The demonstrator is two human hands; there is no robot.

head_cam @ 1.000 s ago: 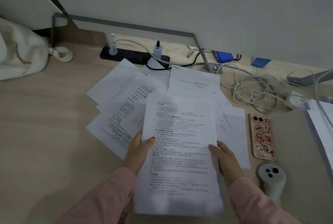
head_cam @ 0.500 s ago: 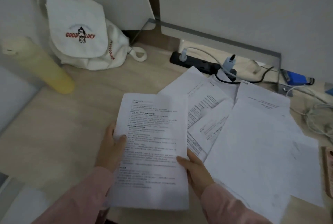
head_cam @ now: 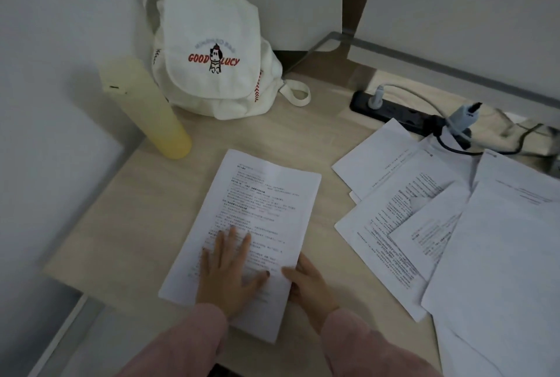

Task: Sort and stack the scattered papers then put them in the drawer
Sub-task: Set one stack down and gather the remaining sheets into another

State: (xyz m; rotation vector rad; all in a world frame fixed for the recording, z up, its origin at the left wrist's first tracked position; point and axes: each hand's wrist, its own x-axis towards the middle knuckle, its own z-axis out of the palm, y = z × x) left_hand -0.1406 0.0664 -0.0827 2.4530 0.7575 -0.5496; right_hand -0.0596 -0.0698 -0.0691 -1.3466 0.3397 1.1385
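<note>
A printed sheet [head_cam: 260,207] lies flat on the left part of the wooden desk [head_cam: 127,225]. My left hand [head_cam: 230,270] rests on its lower half with fingers spread and straight. At the sheet's right edge my right hand [head_cam: 309,282] touches the paper, thumb on top; I cannot see whether the fingers curl under. Several other printed papers [head_cam: 439,225] lie scattered and overlapping at the right of the desk. No drawer is in view.
A white backpack [head_cam: 212,52] leans in the back left corner, with a yellow bottle [head_cam: 145,107] beside it. A black power strip [head_cam: 391,110] with plugs and cables runs along the back right. The desk's left edge [head_cam: 69,273] is close to the sheet.
The sheet held up in both hands has been carried left and laid flat on the desk. My left hand moved from its edge onto its face. The view swung left.
</note>
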